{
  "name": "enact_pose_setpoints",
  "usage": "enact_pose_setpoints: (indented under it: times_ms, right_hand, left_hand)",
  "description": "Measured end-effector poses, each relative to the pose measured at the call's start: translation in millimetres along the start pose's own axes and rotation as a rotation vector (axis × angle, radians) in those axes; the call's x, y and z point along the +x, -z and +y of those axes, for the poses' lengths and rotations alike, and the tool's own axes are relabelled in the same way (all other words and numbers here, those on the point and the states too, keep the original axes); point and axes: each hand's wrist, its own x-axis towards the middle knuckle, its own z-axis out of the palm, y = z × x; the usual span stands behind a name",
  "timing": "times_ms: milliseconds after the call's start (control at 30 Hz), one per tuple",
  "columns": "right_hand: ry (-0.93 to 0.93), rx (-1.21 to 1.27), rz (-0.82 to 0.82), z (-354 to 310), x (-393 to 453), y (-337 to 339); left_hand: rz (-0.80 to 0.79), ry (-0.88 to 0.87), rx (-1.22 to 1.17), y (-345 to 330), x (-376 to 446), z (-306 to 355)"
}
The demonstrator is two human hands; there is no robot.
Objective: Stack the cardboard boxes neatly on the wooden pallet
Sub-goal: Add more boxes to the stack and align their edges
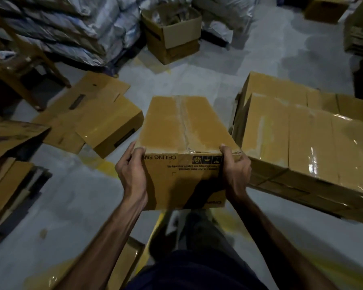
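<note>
Cardboard lies flattened on the floor (61,206) at the left, not yet stacked. In the middle, the left hand (132,170) and right hand (235,170) hold a taped box (184,130) in the air, fingers curled on its near corners. At right, boxes (308,143) already lie together; the pallet is hidden.

We see two bare forearms with no sleeves reaching to the wrists. The left hand (132,170) and the right hand (235,168) carry no gloves, rings or watch that we can make out. Below, we note dark navy clothing (197,271) at the bottom edge; its fabric is plain, and blur hides any seams or markings.
</note>
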Motion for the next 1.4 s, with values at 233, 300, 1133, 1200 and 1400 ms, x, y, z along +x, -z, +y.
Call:
enact_pose_setpoints:
  times_ms: [233,300,1133,1200,1400]
  right_hand:
    - [-0.086,0.023,-0.034,-26.9,163.9,-68.3]
    - [-0.083,0.023,-0.039,-47.1,207.2,-82.3]
    - [-0.279,0.102,0.449,-213.6,669.2,-302.8]
    - [-0.279,0.138,0.512,-212.4,711.9,-307.7]
    - [-0.354,0.233,0.549,-216.7,862.6,-325.1]
  left_hand:
    - [-0.015,-0.089,0.122,-130.2,117.0,24.9]
    - [-0.034,-0.105,0.140,-166.2,146.6,38.9]
    - [-0.565,-0.100,0.304,-628.7,611.9,122.0]
    - [-0.637,-0.118,0.328,-674.2,637.1,116.8]
    - [-0.658,-0.060,0.398,-826.1,705.4,110.4]
